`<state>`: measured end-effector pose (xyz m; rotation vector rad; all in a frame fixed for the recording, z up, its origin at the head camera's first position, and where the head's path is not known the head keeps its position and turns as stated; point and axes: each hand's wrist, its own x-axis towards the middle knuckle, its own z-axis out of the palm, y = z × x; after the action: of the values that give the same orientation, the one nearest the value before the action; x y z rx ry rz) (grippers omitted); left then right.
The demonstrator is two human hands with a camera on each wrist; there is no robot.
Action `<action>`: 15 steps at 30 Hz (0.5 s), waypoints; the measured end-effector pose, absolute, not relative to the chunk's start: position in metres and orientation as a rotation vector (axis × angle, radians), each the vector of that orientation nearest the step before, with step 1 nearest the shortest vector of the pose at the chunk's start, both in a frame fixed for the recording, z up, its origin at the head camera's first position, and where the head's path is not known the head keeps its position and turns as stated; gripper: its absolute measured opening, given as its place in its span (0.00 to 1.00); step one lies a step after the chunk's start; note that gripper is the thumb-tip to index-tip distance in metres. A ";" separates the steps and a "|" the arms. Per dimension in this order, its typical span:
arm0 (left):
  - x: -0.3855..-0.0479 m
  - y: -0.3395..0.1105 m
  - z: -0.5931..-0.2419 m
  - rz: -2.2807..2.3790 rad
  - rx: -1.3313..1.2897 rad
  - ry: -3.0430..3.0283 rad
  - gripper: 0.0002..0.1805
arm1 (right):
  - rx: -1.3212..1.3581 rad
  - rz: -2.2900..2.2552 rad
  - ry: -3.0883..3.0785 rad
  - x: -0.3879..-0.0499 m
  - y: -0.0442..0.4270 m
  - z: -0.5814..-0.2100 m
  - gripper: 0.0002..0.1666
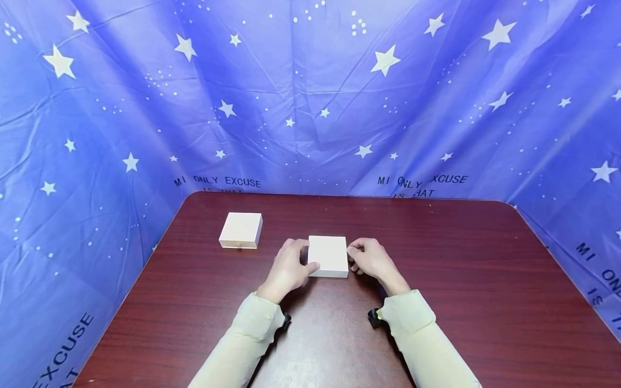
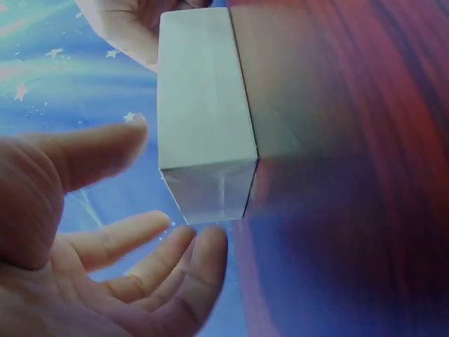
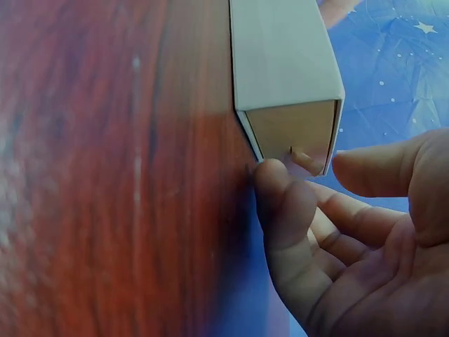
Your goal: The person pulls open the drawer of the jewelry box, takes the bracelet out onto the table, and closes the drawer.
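A white square box [image 1: 328, 254] lies flat on the table between the two hands. At its left side is my left hand [image 1: 288, 266], with the thumb by the near left corner. The left wrist view shows that hand's thumb and fingers [image 2: 200, 281] spread apart around the end of the box [image 2: 203, 91]. My right hand [image 1: 372, 258] is at the right side, fingers loosely bent. There, the right wrist view shows a tan drawer end with a small pull tab [image 3: 303, 159]. The right thumb and forefinger are close to it, with a gap between them.
A second white box [image 1: 241, 230], with a small tab on its near side, sits further back on the left of the dark red wooden table [image 1: 466, 258]. A blue star-patterned cloth [image 1: 301, 81] hangs behind the table and along both sides.
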<state>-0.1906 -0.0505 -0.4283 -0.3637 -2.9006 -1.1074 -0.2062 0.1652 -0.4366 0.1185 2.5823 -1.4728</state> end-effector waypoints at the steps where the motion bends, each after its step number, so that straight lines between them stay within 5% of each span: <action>1: -0.190 -0.050 -0.428 -1.085 -0.392 -2.889 0.30 | 0.117 -1.478 2.573 -0.206 0.165 -0.437 0.11; 15: -0.186 -0.045 -0.431 -1.046 -0.561 -2.894 0.30 | 0.166 -1.589 2.448 -0.204 0.165 -0.438 0.10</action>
<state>-0.1864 -0.0447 -0.4314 -0.5608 -2.8936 -1.0458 -0.2041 0.1649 -0.4376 0.1658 2.4479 -1.5894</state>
